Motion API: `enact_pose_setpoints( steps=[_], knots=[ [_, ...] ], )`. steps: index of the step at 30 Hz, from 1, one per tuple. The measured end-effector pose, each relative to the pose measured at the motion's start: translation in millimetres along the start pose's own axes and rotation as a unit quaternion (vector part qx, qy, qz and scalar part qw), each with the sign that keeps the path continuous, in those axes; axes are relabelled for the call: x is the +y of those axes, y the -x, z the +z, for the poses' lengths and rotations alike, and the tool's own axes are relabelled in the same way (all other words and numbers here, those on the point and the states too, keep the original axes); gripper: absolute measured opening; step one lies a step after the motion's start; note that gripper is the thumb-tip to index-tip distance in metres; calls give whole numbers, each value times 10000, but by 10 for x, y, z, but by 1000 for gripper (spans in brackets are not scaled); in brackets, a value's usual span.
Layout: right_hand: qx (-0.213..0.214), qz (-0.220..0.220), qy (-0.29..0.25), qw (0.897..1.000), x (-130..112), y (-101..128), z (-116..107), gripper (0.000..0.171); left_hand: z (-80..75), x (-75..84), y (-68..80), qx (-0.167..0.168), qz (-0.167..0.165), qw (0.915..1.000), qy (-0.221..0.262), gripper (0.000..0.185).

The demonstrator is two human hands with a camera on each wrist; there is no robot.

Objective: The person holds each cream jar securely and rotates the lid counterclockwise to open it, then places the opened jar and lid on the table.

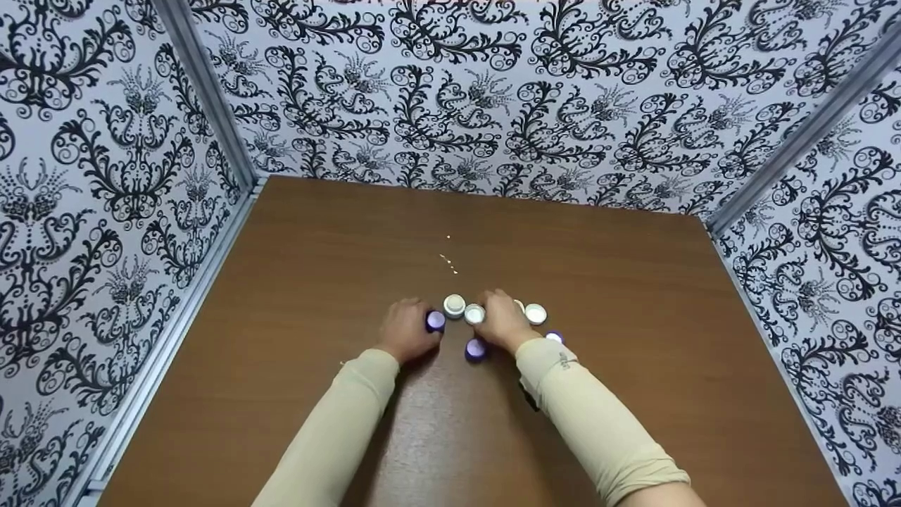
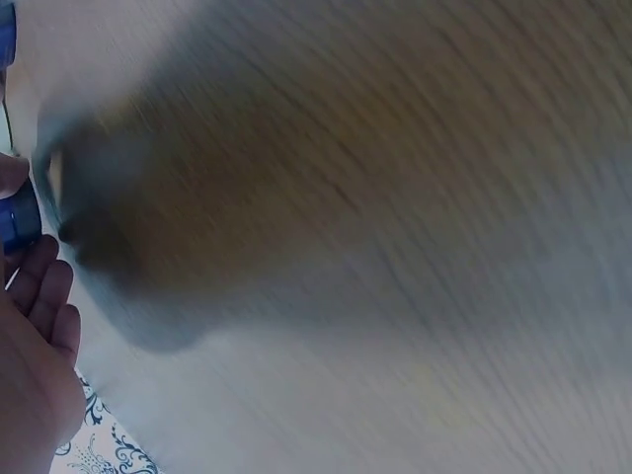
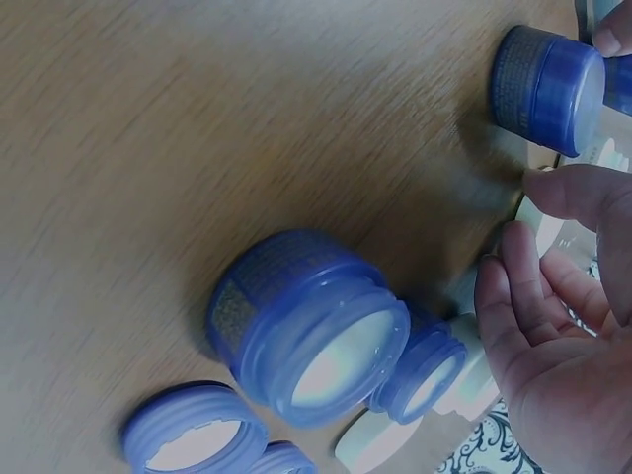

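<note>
My left hand (image 1: 410, 329) grips a small jar with a purple lid (image 1: 436, 321); its thumb lies against the blue jar (image 2: 18, 219) in the left wrist view. My right hand (image 1: 503, 320) pinches a small round white piece (image 1: 474, 314) between thumb and fingers. Whether that piece is a lid or a jar, I cannot tell. Just left of it stands a white jar (image 1: 454, 305). Nearer me is another purple-lidded jar (image 1: 476, 349), upright and apart from both hands. Below the right hand, in the right wrist view, an open blue jar (image 3: 306, 331) shows white inside.
A smaller open blue jar (image 3: 425, 370) touches the larger one. Beside them lie a blue ring-shaped lid (image 3: 193, 434) and a white lid (image 3: 375, 441). Pale specks (image 1: 448, 263) dot the wooden table (image 1: 338, 246) farther back. Patterned walls (image 1: 464, 91) enclose it.
</note>
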State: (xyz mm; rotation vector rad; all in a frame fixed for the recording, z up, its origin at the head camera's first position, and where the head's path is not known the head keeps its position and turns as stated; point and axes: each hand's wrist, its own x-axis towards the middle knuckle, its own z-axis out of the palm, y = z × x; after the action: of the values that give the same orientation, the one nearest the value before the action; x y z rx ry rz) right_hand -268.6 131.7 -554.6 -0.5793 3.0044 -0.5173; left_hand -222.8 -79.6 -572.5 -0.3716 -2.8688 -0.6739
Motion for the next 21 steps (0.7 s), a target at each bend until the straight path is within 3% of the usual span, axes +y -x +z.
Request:
enact_pose_setpoints(
  steps=[10,21],
  knots=[
    [-95,-184,-87,9997,-22,64,-78,34,10,-32,10,243,-14,9993,273,31],
    [289,-175,-434,9985,-147,130,-220,37,12,-41,-14,273,-266,9984,407,35]
  ],
)
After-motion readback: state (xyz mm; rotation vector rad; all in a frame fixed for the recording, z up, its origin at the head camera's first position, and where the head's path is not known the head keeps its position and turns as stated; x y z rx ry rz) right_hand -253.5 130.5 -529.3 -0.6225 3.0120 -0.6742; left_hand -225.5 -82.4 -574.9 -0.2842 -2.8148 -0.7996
